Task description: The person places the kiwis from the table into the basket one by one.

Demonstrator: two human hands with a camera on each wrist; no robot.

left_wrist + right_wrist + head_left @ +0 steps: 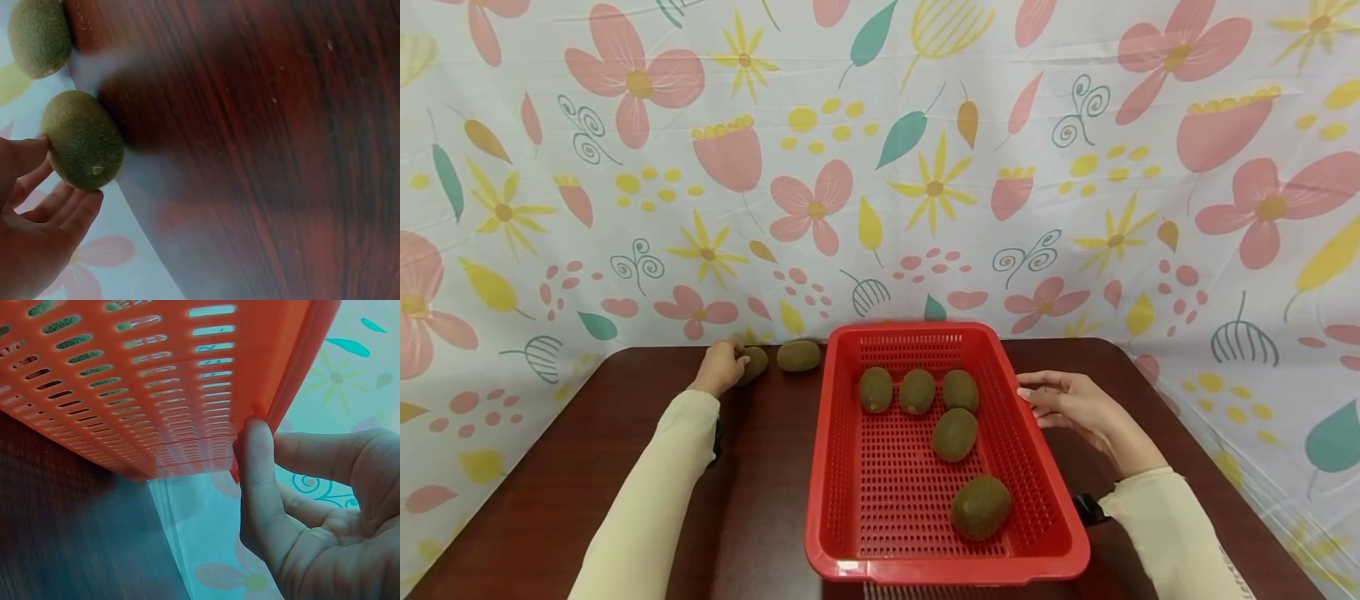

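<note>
At the back left of the table, my left hand (pixel 720 367) holds a brown kiwi (pixel 83 140) between thumb and fingertips. A second kiwi (pixel 799 356) lies just to its right, close to the patterned cloth. The red plastic basket (pixel 822 467) stands right of centre, with several kiwis (pixel 955 434) spread over its perforated floor. On the basket's right side, my right hand (pixel 1075 408) grips the rim with its fingertips. Its finger (pixel 257 462) lies against the outside, below the lip, in the right wrist view.
Dark red-brown wood grain marks the tabletop (pixel 580 467). A white cloth (pixel 820 275) printed with flowers and leaves hangs right behind the table's back edge and along its sides. The basket's raised walls surround the kiwis inside.
</note>
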